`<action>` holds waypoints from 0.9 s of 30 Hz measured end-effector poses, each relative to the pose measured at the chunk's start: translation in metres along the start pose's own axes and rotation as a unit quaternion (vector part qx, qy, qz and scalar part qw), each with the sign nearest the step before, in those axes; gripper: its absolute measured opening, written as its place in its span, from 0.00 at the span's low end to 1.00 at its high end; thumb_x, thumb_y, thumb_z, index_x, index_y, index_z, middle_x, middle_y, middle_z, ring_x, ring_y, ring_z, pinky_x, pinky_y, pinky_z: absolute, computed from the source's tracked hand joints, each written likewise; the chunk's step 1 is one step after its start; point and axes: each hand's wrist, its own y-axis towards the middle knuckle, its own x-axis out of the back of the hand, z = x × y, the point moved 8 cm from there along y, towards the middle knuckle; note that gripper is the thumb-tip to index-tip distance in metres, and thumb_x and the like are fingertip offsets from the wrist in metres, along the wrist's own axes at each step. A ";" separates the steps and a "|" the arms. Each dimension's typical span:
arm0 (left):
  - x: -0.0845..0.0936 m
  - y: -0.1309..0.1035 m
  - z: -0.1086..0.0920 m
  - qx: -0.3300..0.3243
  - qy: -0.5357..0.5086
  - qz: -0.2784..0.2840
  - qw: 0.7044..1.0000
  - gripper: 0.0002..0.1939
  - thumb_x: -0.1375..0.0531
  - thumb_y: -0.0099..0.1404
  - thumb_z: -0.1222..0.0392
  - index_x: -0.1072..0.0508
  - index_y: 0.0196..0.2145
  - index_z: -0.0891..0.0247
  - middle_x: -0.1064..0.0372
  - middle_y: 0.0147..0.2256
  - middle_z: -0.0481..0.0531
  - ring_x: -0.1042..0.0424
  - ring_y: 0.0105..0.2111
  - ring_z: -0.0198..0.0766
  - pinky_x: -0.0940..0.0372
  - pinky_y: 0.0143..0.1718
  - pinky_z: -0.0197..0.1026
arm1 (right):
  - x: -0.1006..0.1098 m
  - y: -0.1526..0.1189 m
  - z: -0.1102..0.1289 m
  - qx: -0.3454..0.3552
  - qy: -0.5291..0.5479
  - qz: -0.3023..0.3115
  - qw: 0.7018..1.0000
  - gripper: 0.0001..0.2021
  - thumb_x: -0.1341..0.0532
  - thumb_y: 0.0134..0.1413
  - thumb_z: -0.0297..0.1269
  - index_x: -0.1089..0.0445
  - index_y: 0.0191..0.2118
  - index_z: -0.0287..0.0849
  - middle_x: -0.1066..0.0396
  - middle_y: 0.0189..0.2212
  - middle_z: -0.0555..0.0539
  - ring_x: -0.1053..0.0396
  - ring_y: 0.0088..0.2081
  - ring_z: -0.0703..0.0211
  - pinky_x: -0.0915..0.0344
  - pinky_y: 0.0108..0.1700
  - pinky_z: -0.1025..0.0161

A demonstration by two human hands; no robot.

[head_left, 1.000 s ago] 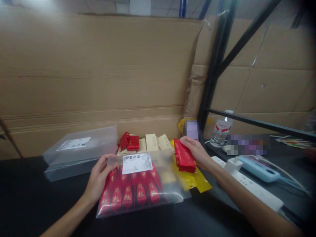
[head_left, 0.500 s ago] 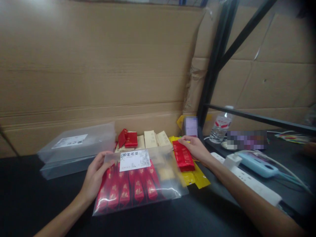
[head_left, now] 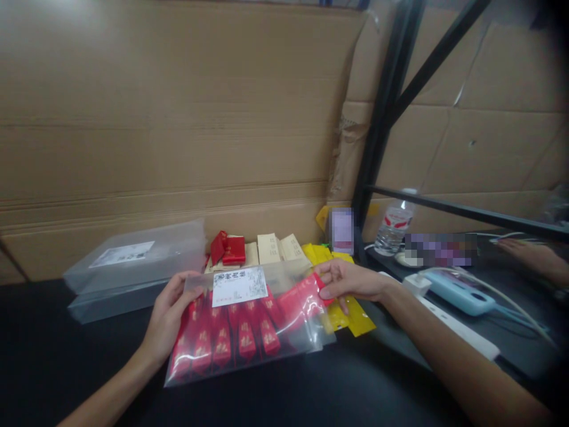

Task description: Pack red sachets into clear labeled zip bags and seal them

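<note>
My left hand grips the left end of a clear plastic bag with a white printed label. Inside it stand several red packets with gold characters, side by side. At the bag's right end my right hand pinches one more red packet, most of which lies within the bag's mouth. Its outer end sticks out under my thumb. Yellow packets lie on the black table just behind and below my right hand.
Clear plastic bags are stacked at left. Behind are small red packets and cream packets. At right are a water bottle, a white power strip, a light-blue device and another person's hand. A black metal frame stands before cardboard.
My right hand has moved left and down, bringing the red packet from beside the bag into its right end. My left hand keeps its hold. Another person's hand has come further into view at right.
</note>
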 end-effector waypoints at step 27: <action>0.003 0.001 0.004 0.028 0.003 -0.005 1.000 0.22 0.31 0.56 0.44 0.27 0.45 0.55 0.22 0.41 0.47 0.23 0.42 0.48 0.30 0.41 0.41 | -0.015 0.009 -0.010 -0.001 0.079 0.101 0.992 0.25 0.33 0.61 0.50 0.36 0.55 0.39 0.20 0.36 0.41 0.22 0.23 0.60 0.32 0.15 0.72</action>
